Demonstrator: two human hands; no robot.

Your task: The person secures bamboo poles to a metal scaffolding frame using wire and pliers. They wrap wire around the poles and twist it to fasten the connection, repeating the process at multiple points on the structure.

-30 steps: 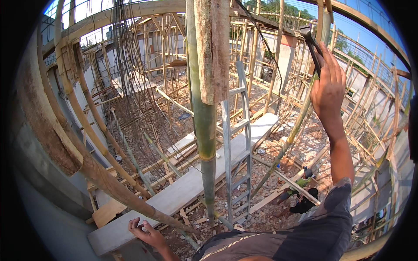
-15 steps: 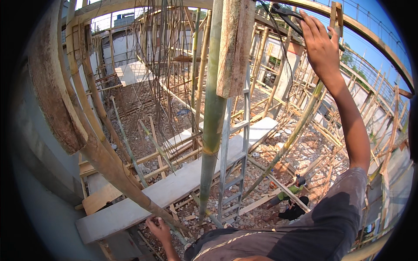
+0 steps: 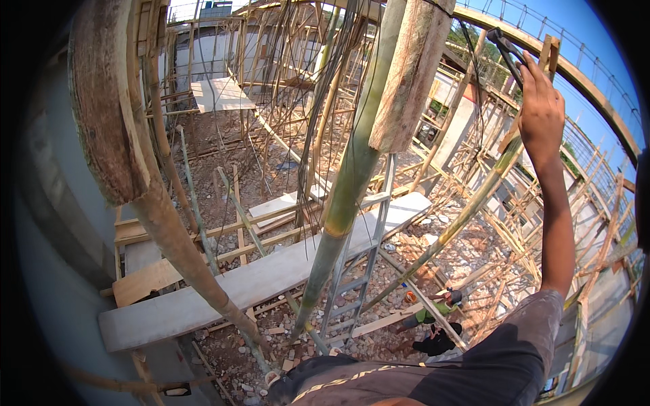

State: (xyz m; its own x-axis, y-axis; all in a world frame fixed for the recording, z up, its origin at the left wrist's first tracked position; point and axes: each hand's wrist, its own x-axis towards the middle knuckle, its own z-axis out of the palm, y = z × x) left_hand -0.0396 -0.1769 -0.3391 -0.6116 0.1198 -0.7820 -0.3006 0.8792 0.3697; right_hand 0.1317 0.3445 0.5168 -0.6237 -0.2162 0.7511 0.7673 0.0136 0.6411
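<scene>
My right hand (image 3: 542, 108) is raised high at the upper right, its fingers closed round the handles of dark pincers (image 3: 508, 53). The tool's head points up and left, near thin dark tie wires (image 3: 474, 95) hanging beside it. Left of the hand, a thick green bamboo pole (image 3: 342, 203) leans, with a rough wooden board (image 3: 412, 84) against its upper part. A bundle of dark wires (image 3: 318, 108) dangles behind the pole. My left hand is out of view.
A metal ladder (image 3: 369, 264) stands behind the pole, by a long pale plank (image 3: 264, 291). Another bamboo pole (image 3: 183, 250) slants on the left, near a grey wall (image 3: 54, 271). A person in green (image 3: 440, 308) is on the rubble far below. Bamboo props crowd the right.
My left hand has dropped out of view at the bottom. My right hand, still with the pincers, appears farther right and lower. The whole view has shifted and tilted.
</scene>
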